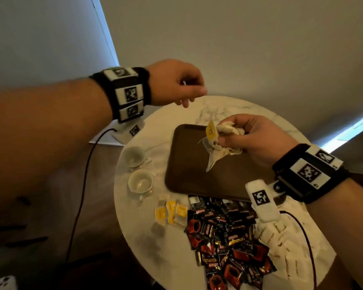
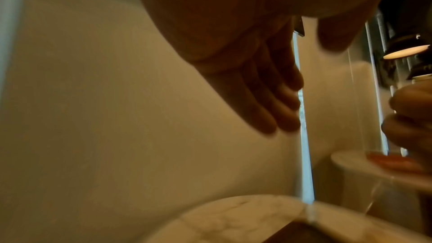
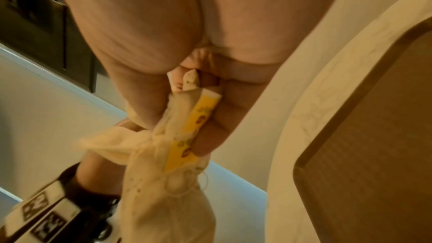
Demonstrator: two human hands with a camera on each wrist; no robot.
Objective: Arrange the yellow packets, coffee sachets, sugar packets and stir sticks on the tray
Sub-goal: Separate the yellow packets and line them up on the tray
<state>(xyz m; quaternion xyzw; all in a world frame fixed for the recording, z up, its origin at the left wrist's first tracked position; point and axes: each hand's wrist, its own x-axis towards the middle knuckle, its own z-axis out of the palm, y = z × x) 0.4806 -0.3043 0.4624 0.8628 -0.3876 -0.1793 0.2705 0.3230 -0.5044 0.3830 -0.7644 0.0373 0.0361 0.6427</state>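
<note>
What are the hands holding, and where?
The right hand grips a bunch of yellow packets round their crumpled bags, above the tray. The left hand holds nothing.

1. A round marble-topped table [image 1: 228, 109] is seen from above, white with grey veining.
2. Two white teacups on saucers are set near its left edge: one [image 1: 134, 156] farther back, the other [image 1: 140, 182] nearer, just beside each other (both appear to hold nothing).
3. A dark cable [image 1: 80, 197] is draped down past the table's left side over a dark floor [image 1: 29, 237].
4. A lit lamp shade [image 2: 406, 51] is shown at the far right of the left wrist view, against dark furniture.
5. Pale walls [image 1: 239, 49] are seen behind.
</note>
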